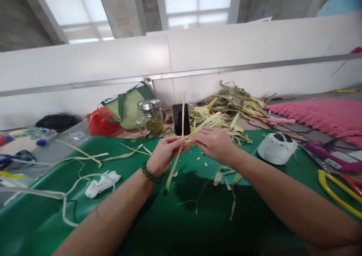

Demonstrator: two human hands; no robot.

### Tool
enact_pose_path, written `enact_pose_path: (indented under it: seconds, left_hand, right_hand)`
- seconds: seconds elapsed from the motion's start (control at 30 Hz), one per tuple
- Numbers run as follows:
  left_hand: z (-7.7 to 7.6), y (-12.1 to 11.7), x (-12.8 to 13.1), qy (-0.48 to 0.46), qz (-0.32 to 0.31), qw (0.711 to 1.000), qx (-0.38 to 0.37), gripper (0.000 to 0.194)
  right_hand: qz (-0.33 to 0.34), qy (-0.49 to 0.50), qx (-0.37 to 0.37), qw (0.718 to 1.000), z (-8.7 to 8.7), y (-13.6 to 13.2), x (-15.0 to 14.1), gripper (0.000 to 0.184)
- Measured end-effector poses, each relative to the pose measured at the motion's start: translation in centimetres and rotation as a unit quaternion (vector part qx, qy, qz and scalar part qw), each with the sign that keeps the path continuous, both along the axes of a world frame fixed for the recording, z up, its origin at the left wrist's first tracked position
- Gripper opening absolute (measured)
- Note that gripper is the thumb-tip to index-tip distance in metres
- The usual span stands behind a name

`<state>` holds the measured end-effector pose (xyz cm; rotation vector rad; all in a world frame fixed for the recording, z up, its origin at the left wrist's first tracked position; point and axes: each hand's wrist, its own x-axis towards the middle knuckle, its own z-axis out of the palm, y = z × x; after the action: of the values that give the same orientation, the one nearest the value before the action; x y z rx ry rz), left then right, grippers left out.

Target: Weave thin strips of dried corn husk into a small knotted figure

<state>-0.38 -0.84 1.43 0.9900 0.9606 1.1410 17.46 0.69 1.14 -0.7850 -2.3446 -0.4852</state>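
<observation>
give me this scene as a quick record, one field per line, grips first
left grip: pinching pale husk strips
right grip: fingers on the same strips
left wrist: green bead bracelet
beyond the strips: smartphone, lidded glass mug, corn husk pile
right side: yellow-handled tool
surface: green table cover

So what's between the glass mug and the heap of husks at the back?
In the head view, a dark phone stands there, with a small brownish thing between it and the mug; a pale strip passes in front of the phone.
</observation>
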Motion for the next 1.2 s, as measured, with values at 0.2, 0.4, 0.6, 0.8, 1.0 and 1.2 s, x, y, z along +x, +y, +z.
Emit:
enact_pose_path:
  seconds: [0.2,0.4,0.6,0.8,1.0,1.2]
  left_hand:
    - [0.2,0.0,-0.4,0.002,-0.035,0.999,0.020,0.016]
    - [0.0,-0.1,-0.3,0.008,-0.040,0.998,0.053,0.028]
    - [-0.1,0.0,-0.1,0.030,-0.014,0.998,0.050,0.033]
    - [-0.2,0.0,-0.1,0.025,0.018,0.997,0.066,0.032]
    - [-0.5,-0.1,0.1,0.026,0.014,0.996,0.086,0.034]
    - [-0.8,0.0,0.3,0.032,0.016,0.995,0.098,0.032]
  right_hand:
    - [0.006,0.003,0.000,1.000,0.0,0.1,0.0,0.021]
    - [0.020,0.007,0.027,0.999,0.3,-0.5,-0.1,0.021]
    - [0.010,0.001,0.032,0.999,0.2,-0.7,-0.2,0.022]
    - [0.004,-0.004,0.106,0.994,0.5,-1.4,-0.8,0.024]
    - [0.032,-0.040,0.148,0.988,-0.9,-1.8,-2.2,0.021]
    - [0.039,-0.020,0.140,0.989,-1.9,-1.5,-2.7,0.020]
